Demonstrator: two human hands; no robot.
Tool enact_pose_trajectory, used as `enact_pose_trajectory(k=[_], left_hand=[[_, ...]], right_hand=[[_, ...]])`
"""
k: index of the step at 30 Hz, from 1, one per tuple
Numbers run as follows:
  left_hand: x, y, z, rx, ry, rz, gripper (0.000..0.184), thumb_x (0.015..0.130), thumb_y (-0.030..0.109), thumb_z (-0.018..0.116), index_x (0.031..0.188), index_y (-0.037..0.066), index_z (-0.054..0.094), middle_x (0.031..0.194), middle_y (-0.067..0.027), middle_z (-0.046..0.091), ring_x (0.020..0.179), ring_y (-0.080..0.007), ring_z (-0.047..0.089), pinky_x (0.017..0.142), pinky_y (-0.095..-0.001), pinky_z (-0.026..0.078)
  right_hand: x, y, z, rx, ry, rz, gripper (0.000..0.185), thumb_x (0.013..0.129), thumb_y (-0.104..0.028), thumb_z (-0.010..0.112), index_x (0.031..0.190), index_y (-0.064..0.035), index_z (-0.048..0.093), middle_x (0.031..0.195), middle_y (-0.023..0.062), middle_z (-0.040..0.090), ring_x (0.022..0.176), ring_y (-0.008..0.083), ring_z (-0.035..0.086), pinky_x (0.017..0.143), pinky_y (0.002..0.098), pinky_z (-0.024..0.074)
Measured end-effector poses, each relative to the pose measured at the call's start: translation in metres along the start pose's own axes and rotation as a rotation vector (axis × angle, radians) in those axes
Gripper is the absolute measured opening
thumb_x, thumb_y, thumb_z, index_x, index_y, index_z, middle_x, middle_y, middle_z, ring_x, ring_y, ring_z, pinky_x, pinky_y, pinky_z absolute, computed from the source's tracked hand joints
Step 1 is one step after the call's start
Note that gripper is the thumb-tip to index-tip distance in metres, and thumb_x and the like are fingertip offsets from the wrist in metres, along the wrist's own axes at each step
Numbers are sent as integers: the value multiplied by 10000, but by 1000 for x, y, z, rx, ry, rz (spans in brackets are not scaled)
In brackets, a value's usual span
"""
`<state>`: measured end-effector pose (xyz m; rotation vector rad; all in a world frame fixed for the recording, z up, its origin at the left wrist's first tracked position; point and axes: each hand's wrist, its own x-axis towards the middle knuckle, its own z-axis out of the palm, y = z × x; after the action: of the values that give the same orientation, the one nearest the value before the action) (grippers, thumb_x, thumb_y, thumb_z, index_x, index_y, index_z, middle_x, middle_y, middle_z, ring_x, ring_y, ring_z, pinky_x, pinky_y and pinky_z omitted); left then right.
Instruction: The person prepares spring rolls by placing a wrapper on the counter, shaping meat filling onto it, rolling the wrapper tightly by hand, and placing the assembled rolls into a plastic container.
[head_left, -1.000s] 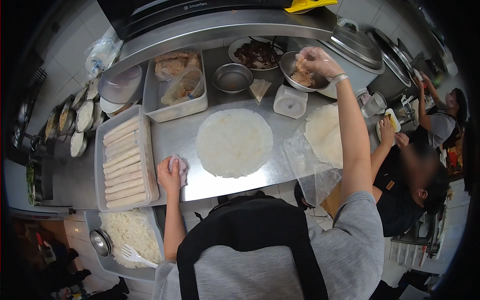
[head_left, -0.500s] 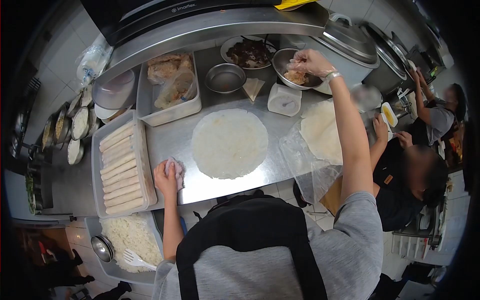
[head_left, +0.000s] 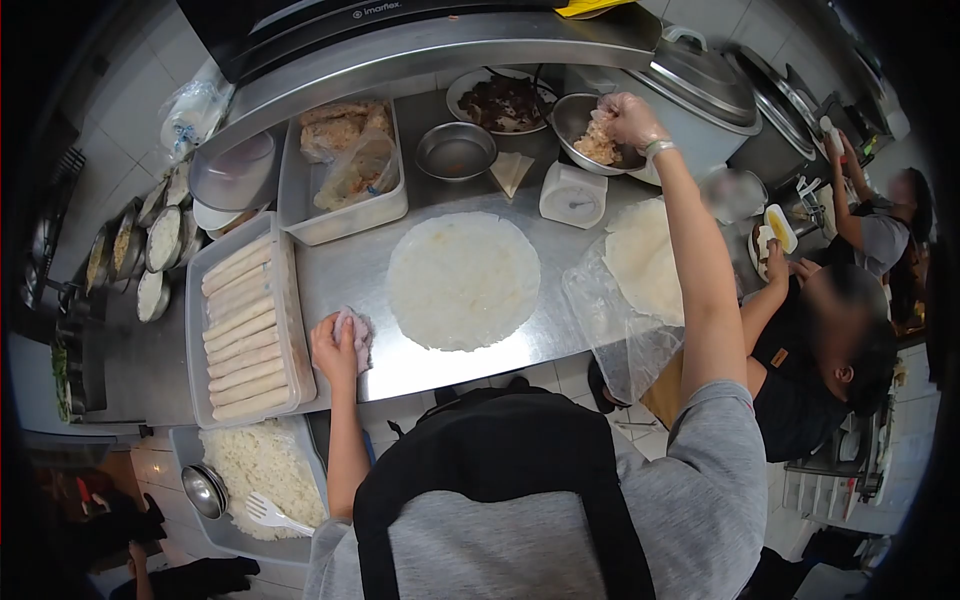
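Note:
My left hand (head_left: 334, 345) is closed round a crumpled, pale purple cloth (head_left: 359, 338) at the counter's front edge. In a clear plastic glove, my right hand (head_left: 634, 122) reaches into a metal bowl (head_left: 566, 124). Its fingers are closed on some pale orange, shredded-looking filling (head_left: 598, 146), though the palm side is hidden. Between my hands, a thin round wrapper (head_left: 462, 282) lies flat on the steel counter. More wrappers (head_left: 643, 265) are stacked on plastic under my right forearm. A small white scale (head_left: 573, 196) stands just in front of the bowl.
On the left is a plastic tub of rolls (head_left: 243, 335), with a rice bin (head_left: 262, 470) below it. Behind stand a container of bagged food (head_left: 345, 165), an empty metal dish (head_left: 455, 152) and a plate of dark food (head_left: 500, 103). A co-worker (head_left: 800, 340) is close on my right.
My right hand has moved lower and slightly right in the bowl, where the filling now shows bunched under the fingers. My left hand stays on the cloth. The view has shifted slightly.

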<state>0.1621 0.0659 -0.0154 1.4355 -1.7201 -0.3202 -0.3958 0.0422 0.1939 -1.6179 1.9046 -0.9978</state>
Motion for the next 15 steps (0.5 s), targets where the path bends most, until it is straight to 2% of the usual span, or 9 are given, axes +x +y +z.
enact_pose_trajectory(k=[2, 3, 5, 6, 7, 9, 10, 15], left_hand=[[-1, 0, 0, 3, -1, 2, 222, 817, 214, 669, 930, 22, 673, 879, -123, 643, 877, -291, 577, 780, -371, 460], [-1, 0, 0, -1, 2, -4, 224, 818, 216, 669, 931, 23, 673, 878, -127, 643, 877, -292, 578, 779, -370, 461], [-1, 0, 1, -5, -1, -6, 225, 819, 217, 669, 932, 23, 674, 877, -132, 643, 878, -292, 579, 779, -370, 461], [-1, -1, 1, -1, 4, -14, 227, 822, 221, 668, 934, 23, 674, 877, -137, 643, 877, -295, 579, 778, -373, 461], [-1, -2, 2, 3, 7, -22, 230, 825, 225, 666, 935, 23, 674, 877, -143, 643, 877, -297, 580, 778, -375, 461], [-1, -5, 2, 2, -5, -8, 236, 827, 231, 664, 939, 23, 674, 883, -149, 642, 881, -300, 580, 782, -378, 460], [-1, -7, 3, 1, -11, -1, 242, 829, 237, 663, 943, 23, 673, 889, -154, 642, 884, -303, 580, 787, -381, 459], [-1, -9, 2, 5, -28, -10, 256, 836, 250, 655, 954, 23, 671, 916, -154, 644, 897, -307, 579, 802, -388, 455]], right_hand=[[-3, -1, 4, -700, 359, -346, 188, 766, -174, 740, 722, -55, 601, 661, 44, 598, 579, 114, 567, 556, 299, 480], [-6, -6, 1, -699, 363, -341, 188, 766, -174, 740, 722, -55, 601, 661, 44, 598, 579, 114, 567, 556, 299, 480], [-10, -16, -9, -512, 233, -124, 192, 741, -161, 741, 708, -58, 583, 633, 49, 575, 556, 123, 557, 565, 308, 467], [-9, -16, -11, -313, 177, -47, 211, 755, -132, 718, 685, -50, 537, 630, 31, 568, 555, 102, 548, 519, 274, 431], [-11, -18, -15, -310, 181, -40, 211, 755, -132, 718, 685, -50, 537, 630, 31, 568, 555, 102, 548, 519, 274, 431], [-16, -27, -25, 105, 14, 8, 212, 783, -120, 693, 696, -60, 509, 639, 22, 567, 561, 80, 528, 487, 237, 386], [-20, -29, -24, 206, 1, -54, 219, 819, -145, 683, 722, -70, 501, 651, 18, 561, 547, 65, 485, 473, 209, 349], [-27, -30, -30, 264, 29, -106, 225, 849, -171, 669, 732, -70, 506, 666, 17, 563, 546, 64, 448, 482, 214, 350]])
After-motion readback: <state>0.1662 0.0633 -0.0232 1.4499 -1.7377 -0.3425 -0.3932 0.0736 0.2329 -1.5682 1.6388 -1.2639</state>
